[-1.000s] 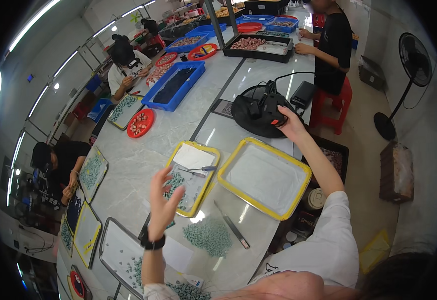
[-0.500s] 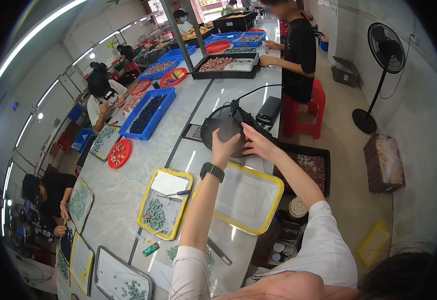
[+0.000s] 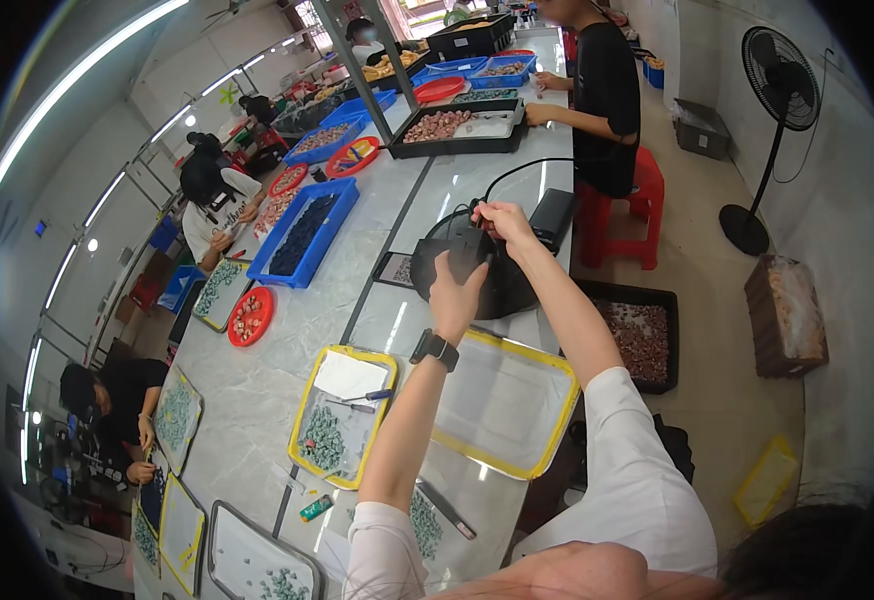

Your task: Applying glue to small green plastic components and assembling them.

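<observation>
While L hand (image 3: 455,302) clasps blk device (image 3: 468,246), R hand (image 3: 505,224), stretched fwd, pinches cable (image 3: 517,169).

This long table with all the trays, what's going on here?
The person wearing the camera has the left hand on a black cap-like item, while the right hand pinches a black cable just above it. A black box lies beside it. Nearer the person, a yellow-rimmed tray holds small green pieces and a tool. Other people, like the one in black, work around the table.
</observation>
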The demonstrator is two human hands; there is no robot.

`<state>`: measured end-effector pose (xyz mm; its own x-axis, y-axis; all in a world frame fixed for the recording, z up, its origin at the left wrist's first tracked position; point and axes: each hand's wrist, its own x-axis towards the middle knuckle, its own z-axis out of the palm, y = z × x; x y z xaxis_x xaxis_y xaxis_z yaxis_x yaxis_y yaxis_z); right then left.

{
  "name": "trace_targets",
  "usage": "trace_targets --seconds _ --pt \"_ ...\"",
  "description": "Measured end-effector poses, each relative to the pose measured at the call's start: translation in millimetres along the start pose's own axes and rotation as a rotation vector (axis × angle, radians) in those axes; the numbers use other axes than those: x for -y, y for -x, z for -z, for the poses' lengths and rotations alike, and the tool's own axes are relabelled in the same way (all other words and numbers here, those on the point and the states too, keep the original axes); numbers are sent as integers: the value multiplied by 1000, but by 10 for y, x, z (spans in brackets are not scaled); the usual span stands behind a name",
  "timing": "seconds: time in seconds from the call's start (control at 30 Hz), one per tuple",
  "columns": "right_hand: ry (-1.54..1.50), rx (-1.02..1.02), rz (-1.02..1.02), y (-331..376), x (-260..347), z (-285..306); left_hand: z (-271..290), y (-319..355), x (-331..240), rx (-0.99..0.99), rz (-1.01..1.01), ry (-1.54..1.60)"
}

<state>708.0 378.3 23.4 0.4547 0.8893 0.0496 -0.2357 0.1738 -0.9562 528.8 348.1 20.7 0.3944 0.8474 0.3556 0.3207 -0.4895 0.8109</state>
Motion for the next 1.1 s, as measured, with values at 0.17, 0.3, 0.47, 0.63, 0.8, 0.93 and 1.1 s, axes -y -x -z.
trace_targets --seconds 0.17,0.3,0.47,0.63,0.8,0.93,1.1 --pt "-34 -519 89 -321 321 1291 -199 315 38 29 -75 -54" --pt "-122 -72 85 250 662 1055 193 239 132 93 206 578" --pt "42 171 -16 970 305 1480 206 311 -17 155 244 573" --pt "90 20 -133 1706 84 1873 162 313 -34 148 286 588" --pt "309 -182 -87 2219 128 2079 130 322 -17 152 289 573" --pt "167 -283 -93 2305 92 2353 141 286 39 148 263 532" --pt "455 -479 -85 2444 -446 2949 102 299 64 150 243 506"
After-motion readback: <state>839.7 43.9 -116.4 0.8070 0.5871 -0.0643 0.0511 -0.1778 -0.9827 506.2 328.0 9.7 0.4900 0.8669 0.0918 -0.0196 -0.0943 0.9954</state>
